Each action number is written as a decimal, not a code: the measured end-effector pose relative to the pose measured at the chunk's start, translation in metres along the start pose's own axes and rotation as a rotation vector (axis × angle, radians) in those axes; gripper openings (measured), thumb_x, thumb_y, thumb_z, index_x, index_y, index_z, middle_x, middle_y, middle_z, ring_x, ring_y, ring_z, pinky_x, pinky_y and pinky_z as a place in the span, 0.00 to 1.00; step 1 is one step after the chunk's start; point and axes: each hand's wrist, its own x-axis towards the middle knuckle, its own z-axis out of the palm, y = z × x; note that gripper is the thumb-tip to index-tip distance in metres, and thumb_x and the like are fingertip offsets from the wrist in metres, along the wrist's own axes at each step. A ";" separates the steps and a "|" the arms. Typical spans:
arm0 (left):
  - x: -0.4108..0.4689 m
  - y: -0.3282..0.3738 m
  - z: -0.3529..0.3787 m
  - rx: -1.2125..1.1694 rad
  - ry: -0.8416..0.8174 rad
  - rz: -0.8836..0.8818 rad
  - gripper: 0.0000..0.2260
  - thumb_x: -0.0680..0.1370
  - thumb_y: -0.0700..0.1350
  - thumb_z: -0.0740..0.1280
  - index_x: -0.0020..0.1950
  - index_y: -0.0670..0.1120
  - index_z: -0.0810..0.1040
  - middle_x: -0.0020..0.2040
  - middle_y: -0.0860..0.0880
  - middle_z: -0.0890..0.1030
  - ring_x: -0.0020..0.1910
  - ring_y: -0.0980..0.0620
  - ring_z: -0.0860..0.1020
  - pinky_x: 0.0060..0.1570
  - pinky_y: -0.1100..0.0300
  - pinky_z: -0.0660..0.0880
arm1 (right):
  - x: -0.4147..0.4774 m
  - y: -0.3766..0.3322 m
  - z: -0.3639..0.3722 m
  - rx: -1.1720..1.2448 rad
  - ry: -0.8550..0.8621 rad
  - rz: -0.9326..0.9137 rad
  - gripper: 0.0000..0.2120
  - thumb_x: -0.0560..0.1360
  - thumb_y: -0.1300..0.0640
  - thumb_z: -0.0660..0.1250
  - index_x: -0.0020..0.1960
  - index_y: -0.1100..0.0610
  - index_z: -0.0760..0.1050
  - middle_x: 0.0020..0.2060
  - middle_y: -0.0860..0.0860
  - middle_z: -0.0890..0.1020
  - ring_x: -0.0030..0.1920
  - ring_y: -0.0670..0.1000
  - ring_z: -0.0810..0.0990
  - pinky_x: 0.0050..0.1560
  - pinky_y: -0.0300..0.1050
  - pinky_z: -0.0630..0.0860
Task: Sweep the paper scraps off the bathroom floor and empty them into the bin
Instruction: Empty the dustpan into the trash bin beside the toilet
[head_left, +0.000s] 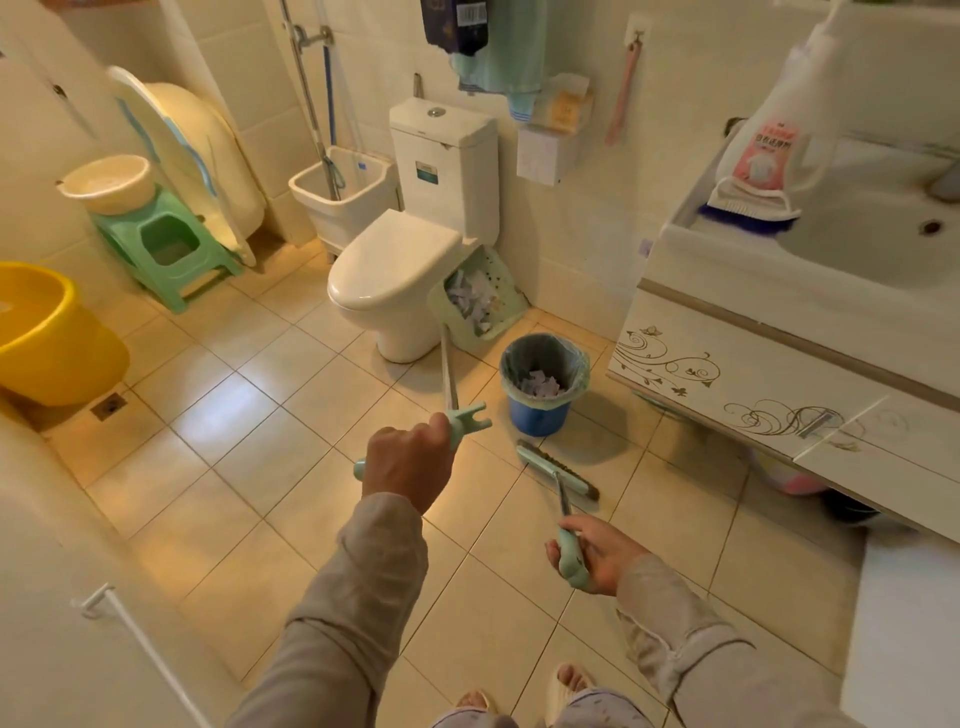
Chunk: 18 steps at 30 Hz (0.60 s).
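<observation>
My left hand (408, 465) grips the mint-green handle of a long dustpan (478, 299). The pan is lifted and tilted beside the toilet, with several white paper scraps (475, 301) lying in it. A blue bin (540, 382) with a grey liner stands on the floor just right of the pan's pole, and more scraps sit inside it. My right hand (592, 556) holds the mint-green handle of a short broom (558, 470). The broom's brush head rests on the tiles in front of the bin.
A white toilet (400, 270) stands at the back, a vanity cabinet with sink (779, 332) on the right. A yellow tub (47, 332), a green stool (166, 249) and a mop sink (343, 192) line the left and back. My slippered feet (519, 696) are at the bottom.
</observation>
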 end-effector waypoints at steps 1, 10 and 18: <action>-0.001 0.000 0.004 0.020 -0.044 0.038 0.10 0.70 0.47 0.75 0.38 0.40 0.80 0.22 0.49 0.78 0.17 0.53 0.66 0.24 0.64 0.69 | -0.001 0.002 -0.002 -0.007 0.000 0.004 0.09 0.79 0.58 0.61 0.46 0.64 0.67 0.37 0.59 0.71 0.33 0.52 0.73 0.21 0.40 0.78; -0.028 0.014 0.033 0.174 -0.413 0.248 0.10 0.81 0.42 0.57 0.60 0.40 0.68 0.46 0.46 0.83 0.43 0.46 0.83 0.55 0.53 0.72 | -0.008 0.030 -0.011 0.051 0.028 0.017 0.11 0.78 0.59 0.61 0.41 0.65 0.66 0.34 0.59 0.70 0.16 0.54 0.74 0.20 0.39 0.77; -0.045 0.009 0.042 0.244 -0.550 0.308 0.13 0.81 0.42 0.59 0.63 0.38 0.67 0.51 0.43 0.82 0.49 0.45 0.82 0.57 0.52 0.73 | -0.004 0.039 -0.020 0.037 0.068 -0.021 0.08 0.78 0.60 0.62 0.43 0.64 0.66 0.35 0.59 0.69 0.13 0.53 0.72 0.19 0.39 0.76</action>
